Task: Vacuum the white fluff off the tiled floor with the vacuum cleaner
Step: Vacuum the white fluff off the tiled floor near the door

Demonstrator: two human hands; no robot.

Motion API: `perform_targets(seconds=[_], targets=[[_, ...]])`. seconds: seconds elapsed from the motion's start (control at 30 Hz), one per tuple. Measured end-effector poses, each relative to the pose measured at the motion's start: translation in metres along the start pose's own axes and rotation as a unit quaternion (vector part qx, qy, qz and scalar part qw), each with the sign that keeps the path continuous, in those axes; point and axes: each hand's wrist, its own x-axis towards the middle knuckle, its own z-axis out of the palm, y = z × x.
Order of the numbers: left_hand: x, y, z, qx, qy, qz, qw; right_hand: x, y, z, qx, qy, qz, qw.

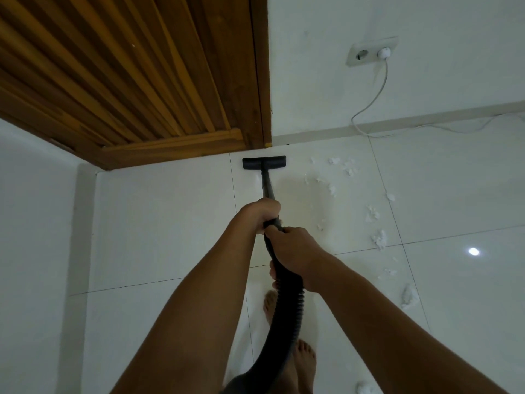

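The black vacuum head (264, 162) lies flat on the white tiled floor (164, 223), close to the foot of the wooden door. Its black tube (267, 186) runs back to my hands. My left hand (260, 213) grips the tube's upper end. Just behind it, my right hand (292, 248) grips the ribbed black hose (287, 314), which drops down between my arms. White fluff (379, 238) lies scattered to the right of the head, in a loose trail from near the wall towards me, with another clump of fluff (409, 295) nearer my feet.
A slatted wooden door (127, 81) and its frame stand straight ahead. A white wall socket (370, 51) holds a plug whose white cord (369, 109) trails along the floor to the right. My bare feet (304, 362) stand under the hose. A white wall closes the left side.
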Motion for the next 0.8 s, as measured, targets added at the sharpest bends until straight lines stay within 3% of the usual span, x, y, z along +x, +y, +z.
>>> perform_targets(seconds=[0.33,0.8], targets=[[-0.014,-0.017,0.008,0.025,0.025,-0.004,0.999,-0.002,0.007,0.001,-0.045,-0.023,0.033,0.998],[-0.072,-0.094,0.062,0.055,-0.001,-0.045,0.997,-0.073,0.088,-0.001,-0.069,-0.058,0.045,0.995]])
